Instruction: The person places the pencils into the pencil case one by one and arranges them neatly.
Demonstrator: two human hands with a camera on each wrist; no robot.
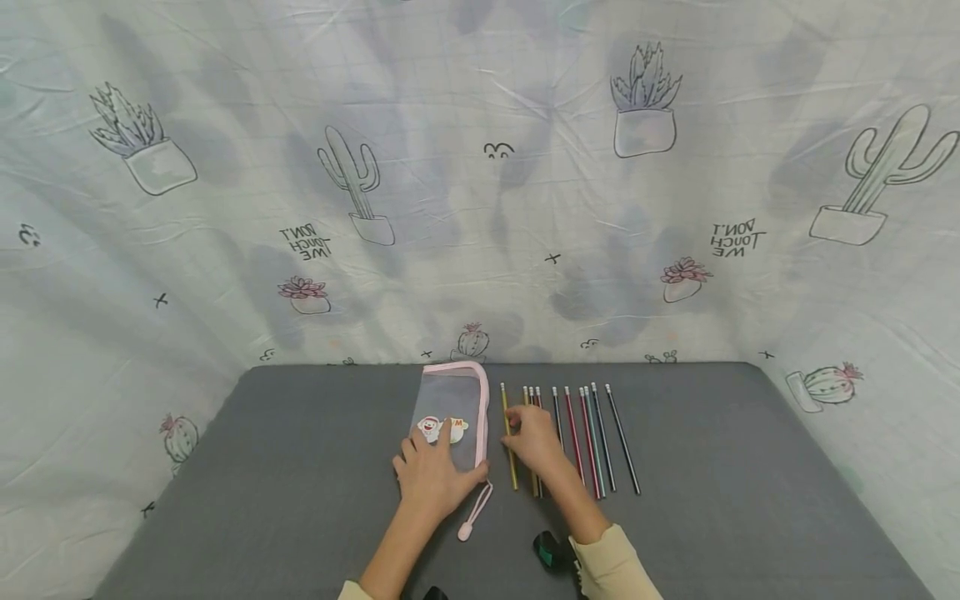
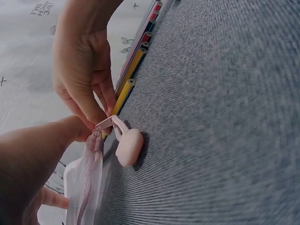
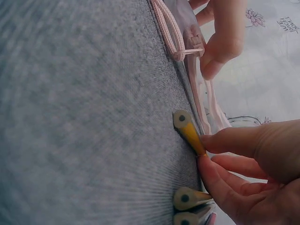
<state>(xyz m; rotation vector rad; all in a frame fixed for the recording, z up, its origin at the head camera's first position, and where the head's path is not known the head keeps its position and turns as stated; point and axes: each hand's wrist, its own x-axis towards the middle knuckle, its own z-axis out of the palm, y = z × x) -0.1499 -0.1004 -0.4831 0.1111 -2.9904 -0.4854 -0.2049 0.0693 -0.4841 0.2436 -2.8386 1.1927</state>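
A see-through zip pouch (image 1: 450, 392) with pink edging and cartoon stickers lies on the grey table. My left hand (image 1: 431, 479) rests on its near part with the fingers spread, the thumb at the zipper end by the pink pull cord (image 1: 480, 504). Just right of the pouch, my right hand (image 1: 534, 437) pinches a yellow pencil (image 3: 190, 136) between thumb and fingers. That pencil lies lengthwise beside the pouch, its unsharpened end low over the cloth. Other pencils (image 1: 577, 429) in yellow, red and dark colours lie in a row, partly hidden behind my right hand and forearm.
A black object (image 1: 549, 550) with a green patch sits by the right sleeve near the table's front. Behind the grey table (image 1: 712, 442) hangs a pale curtain (image 1: 420, 183) printed with cacti, meeting its far edge.
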